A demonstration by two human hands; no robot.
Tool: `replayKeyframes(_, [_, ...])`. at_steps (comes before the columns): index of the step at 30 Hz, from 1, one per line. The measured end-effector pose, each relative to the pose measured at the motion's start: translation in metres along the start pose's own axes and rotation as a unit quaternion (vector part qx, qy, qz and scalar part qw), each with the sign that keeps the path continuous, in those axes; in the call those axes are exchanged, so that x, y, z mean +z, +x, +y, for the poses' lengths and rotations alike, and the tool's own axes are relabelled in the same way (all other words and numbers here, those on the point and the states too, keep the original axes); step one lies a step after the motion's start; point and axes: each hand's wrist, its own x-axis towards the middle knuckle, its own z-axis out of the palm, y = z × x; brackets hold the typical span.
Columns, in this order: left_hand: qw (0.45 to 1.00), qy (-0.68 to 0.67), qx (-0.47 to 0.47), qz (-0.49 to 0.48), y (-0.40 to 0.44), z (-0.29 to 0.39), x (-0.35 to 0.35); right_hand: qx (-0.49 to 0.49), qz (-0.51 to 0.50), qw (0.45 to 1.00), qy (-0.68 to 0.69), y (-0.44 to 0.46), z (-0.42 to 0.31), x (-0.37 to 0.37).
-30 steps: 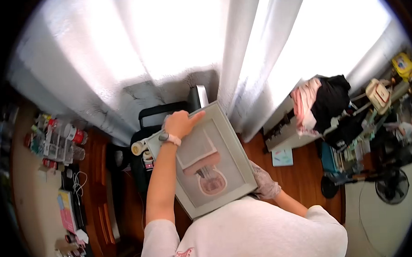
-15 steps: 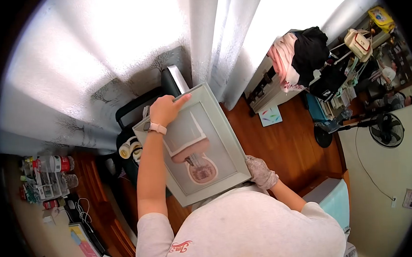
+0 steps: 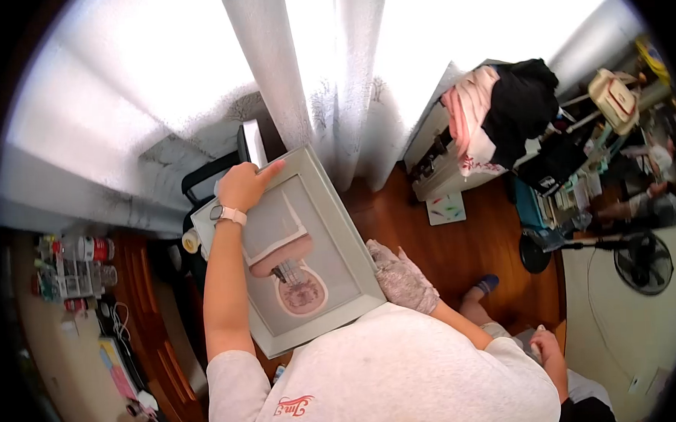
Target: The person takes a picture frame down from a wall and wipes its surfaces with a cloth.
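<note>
A picture in a wide pale grey-green frame [image 3: 337, 215] leans tilted against my torso. Behind its pane is a pinkish-brown figure edged in white. My left hand [image 3: 243, 186], with a pink-banded watch on the wrist, grips the frame's upper left edge, thumb lying over the front. My right hand [image 3: 403, 277] wears a patterned, light greyish-pink glove. It lies along the frame's lower right side with the fingers stretched upward, touching the edge; its palm side is hidden.
Behind the frame stand a black chair [image 3: 198, 179] and pale curtains [image 3: 271, 63]. Clothes [image 3: 518, 112] are piled on a cabinet at right. A fan [image 3: 642, 264] stands farther right. Another person's hand [image 3: 544, 343] and slippered foot [image 3: 487, 284] show at lower right.
My right hand has moved from the frame's lower right corner up along its side. The frame and my left hand have shifted left in view. Another person has come into view at lower right.
</note>
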Motion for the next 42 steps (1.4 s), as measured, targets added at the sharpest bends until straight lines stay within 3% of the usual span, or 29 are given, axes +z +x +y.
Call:
replayKeyframes(1, [1.0,0.002,-0.016,0.004,-0.001,0.002,0.002,-0.023,-0.041,0.991,-0.127,0.004,-0.011,-0.014])
replayKeyframes(3, [0.999,0.012,-0.03,0.018,0.0,0.001,0.007,-0.1,-0.102,0.917,-0.374,0.013,-0.033,-0.041])
replayKeyframes(4, [0.999,0.023,-0.029,0.039,-0.001,0.003,0.009,-0.104,-0.13,0.891,-0.422,0.018,-0.061,-0.054])
replayKeyframes(7, [0.997,0.023,-0.065,0.027,-0.006,0.01,0.004,-0.164,-0.137,0.874,-0.437,0.043,-0.054,-0.071])
replayKeyframes(9, [0.997,0.025,-0.068,0.04,-0.008,0.009,0.006,-0.21,-0.239,0.883,-0.344,0.083,-0.077,-0.08])
replayKeyframes(10, [0.996,0.026,-0.077,0.039,-0.008,0.009,0.009,-0.263,-0.232,0.885,-0.307,0.102,-0.088,-0.08])
replayKeyframes(12, [0.994,0.035,-0.093,0.045,-0.008,0.009,0.009,-0.275,-0.274,0.854,-0.346,0.144,-0.1,-0.079])
replayKeyframes(13, [0.995,0.028,-0.091,0.041,-0.007,0.01,0.007,-0.293,-0.251,0.849,-0.361,0.171,-0.081,-0.072])
replayKeyframes(14, [0.996,0.019,-0.086,0.032,-0.008,0.01,0.007,-0.385,-0.207,0.846,-0.306,0.196,-0.07,-0.067])
replayKeyframes(15, [0.996,0.02,-0.086,0.034,-0.008,0.009,0.007,-0.389,-0.137,0.85,-0.328,0.207,-0.084,-0.058])
replayKeyframes(16, [0.996,0.027,-0.082,0.033,-0.007,0.008,0.009,-0.242,-0.155,0.903,-0.32,0.215,-0.123,-0.049])
replayKeyframes(19, [0.995,0.045,-0.081,0.023,-0.007,0.009,0.009,-0.327,-0.13,0.881,-0.317,0.266,-0.1,-0.027])
replayKeyframes(22, [0.994,0.078,-0.079,0.013,-0.007,0.006,0.01,-0.36,-0.064,0.891,-0.267,0.256,-0.085,-0.015])
replayKeyframes(32, [0.991,0.106,-0.075,0.033,-0.008,0.011,0.01,-0.233,-0.041,0.892,-0.385,0.1,-0.081,-0.039])
replayKeyframes(36, [0.991,0.115,-0.052,0.041,-0.007,0.008,0.012,-0.156,-0.112,0.902,-0.386,0.055,-0.084,-0.052])
replayKeyframes(37, [0.991,0.115,-0.046,0.042,-0.007,0.008,0.012,-0.081,-0.166,0.92,-0.346,0.049,-0.095,-0.056])
replayKeyframes(40, [0.993,0.105,-0.035,0.049,-0.007,0.001,0.013,-0.158,-0.174,0.902,-0.362,0.062,-0.107,-0.065])
replayKeyframes(42, [0.994,0.097,-0.034,0.047,-0.008,-0.002,0.016,-0.159,-0.185,0.893,-0.378,0.081,-0.116,-0.061])
